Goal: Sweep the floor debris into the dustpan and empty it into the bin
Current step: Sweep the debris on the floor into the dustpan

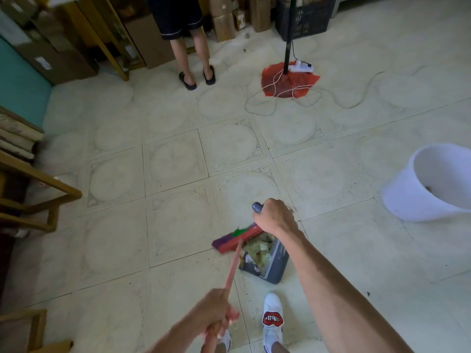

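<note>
While the dustpan (270, 258) is already loaded with scraps, I'm on the tail end of the sweeping step, pushing the last bits in with the broom (238, 238). The broom head sits right at the pan's open mouth, touching or almost touching the pile of debris (258, 250) inside, a mix of pale greenish and papery bits. All of that is just ahead of my feet, around 12 o'clock from my right shoe (272, 318).

My left hand (216, 312) is wrapped tight round the red broom handle, low and close to my body, with the forearm coming in from about 7 o'clock. My right hand (274, 216) is closed around the dustpan's upright handle, the grey end cap poking out past my knuckles, arm stretched forward and down from about 5 o'clock.

The floor around the pan looks mostly clean apart from dark specks, so I reckon the sweeping is nearly done. Next up is lifting the pan level so nothing slides off the lip, then carrying it to the white bin (433, 184) at roughly 2 o'clock, well apart from the pan. It looks tipped toward me, so aiming should be easy. Somebody else's legs (193, 54) are at 11 o'clock, well out of my way.
</note>
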### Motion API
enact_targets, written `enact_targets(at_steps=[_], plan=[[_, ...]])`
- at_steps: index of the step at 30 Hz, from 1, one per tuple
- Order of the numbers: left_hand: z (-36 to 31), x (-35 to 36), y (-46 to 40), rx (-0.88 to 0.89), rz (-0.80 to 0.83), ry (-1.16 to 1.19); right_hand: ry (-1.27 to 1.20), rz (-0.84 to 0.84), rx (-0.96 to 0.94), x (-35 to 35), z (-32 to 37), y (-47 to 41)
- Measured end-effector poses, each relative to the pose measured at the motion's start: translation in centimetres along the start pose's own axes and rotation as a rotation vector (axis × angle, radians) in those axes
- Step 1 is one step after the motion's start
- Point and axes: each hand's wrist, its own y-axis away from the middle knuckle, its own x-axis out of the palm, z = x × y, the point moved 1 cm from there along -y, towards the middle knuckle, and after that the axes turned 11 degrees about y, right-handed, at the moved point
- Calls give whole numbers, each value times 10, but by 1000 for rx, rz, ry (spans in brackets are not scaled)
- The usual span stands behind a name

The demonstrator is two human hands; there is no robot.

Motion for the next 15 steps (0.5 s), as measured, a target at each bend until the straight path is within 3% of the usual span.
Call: enact_targets(at_steps=[5, 7, 12, 15], plan=[[12, -98, 35, -64, 125, 417, -34, -32, 10, -12, -10, 3], [15, -143, 38, -126, 150, 443, -51, -54, 20, -17, -15, 6], [-39, -183, 28, 179, 92, -34, -48, -103, 161, -19, -32, 11], [-93, -169, -8, 235, 44, -184, -103, -88, 249, -25, -45, 13]])
